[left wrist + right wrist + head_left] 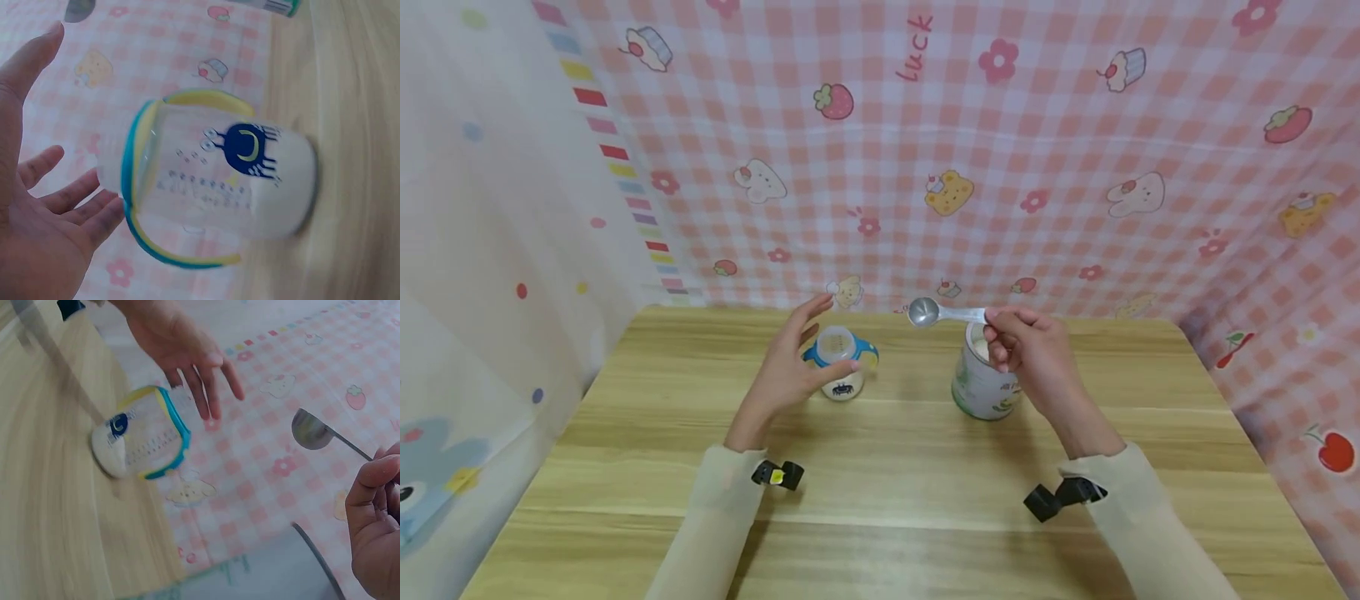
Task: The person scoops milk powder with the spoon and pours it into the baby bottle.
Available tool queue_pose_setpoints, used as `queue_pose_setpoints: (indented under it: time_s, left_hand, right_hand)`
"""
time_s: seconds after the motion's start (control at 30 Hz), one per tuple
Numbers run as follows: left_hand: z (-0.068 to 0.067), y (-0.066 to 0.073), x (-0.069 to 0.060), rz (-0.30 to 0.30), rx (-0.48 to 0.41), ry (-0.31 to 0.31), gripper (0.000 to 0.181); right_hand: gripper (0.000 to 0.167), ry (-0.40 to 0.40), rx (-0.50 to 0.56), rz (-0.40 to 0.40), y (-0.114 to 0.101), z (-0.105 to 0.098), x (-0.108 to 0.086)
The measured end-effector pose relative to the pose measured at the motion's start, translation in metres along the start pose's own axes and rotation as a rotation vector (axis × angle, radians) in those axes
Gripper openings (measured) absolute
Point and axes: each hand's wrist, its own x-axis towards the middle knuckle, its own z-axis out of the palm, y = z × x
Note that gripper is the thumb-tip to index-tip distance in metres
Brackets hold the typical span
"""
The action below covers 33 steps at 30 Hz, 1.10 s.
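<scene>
My right hand (1033, 354) pinches the handle of a metal measuring spoon (923, 312), held level above and left of a milk powder can (981, 387). The spoon's bowl (311, 430) points left, toward the bottle. A clear baby bottle (844, 387) with blue-and-yellow handles stands upright on the table; white powder or liquid fills its lower part (284, 194). Beside the bottle my left hand (786, 367) is spread, its fingers straight and loose, thumb in front of the bottle in the head view. In the left wrist view the palm (44, 244) holds nothing.
The wooden table (880, 517) ends at the back against a pink checked cloth (880, 167). A white dotted cloth (490, 208) hangs on the left, and checked cloth continues on the right. Dark wrist cameras (778, 475) sit on both cream sleeves.
</scene>
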Motion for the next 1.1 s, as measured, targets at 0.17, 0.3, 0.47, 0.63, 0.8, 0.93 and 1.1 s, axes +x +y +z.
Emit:
queue_pose_setpoints:
  time_s: [0.17,0.3,0.47,0.63,0.8,0.93,1.1]
  left_hand:
    - [0.004,0.012,0.004,0.046,0.014,-0.017,0.094]
    - [0.012,0.018,0.009,0.074,0.02,-0.039,0.094]
    - [0.025,0.021,0.012,0.076,0.019,-0.084,0.097]
    - [0.038,0.026,0.014,0.076,0.015,-0.118,0.099]
    - [0.05,0.03,0.016,0.1,0.001,-0.138,0.098]
    - [0.061,0.034,0.017,0.102,0.015,-0.154,0.099]
    - [0.076,0.036,0.017,0.099,0.01,-0.165,0.101]
  right_hand:
    - [0.019,-0.003,-0.003,-0.029,-0.009,-0.012,-0.003]
    - [0.019,0.005,-0.007,-0.057,-0.014,-0.022,-0.004]
    - [0.019,0.031,-0.028,-0.09,-0.016,-0.035,-0.004]
    - [0.017,0.063,-0.048,-0.108,-0.016,-0.049,-0.006]
    - [0.015,0.103,-0.079,-0.104,-0.011,-0.061,-0.005]
    - [0.02,0.125,-0.134,-0.099,-0.007,-0.068,-0.005]
    - [0.022,0.16,-0.228,-0.109,-0.002,-0.075,-0.005]
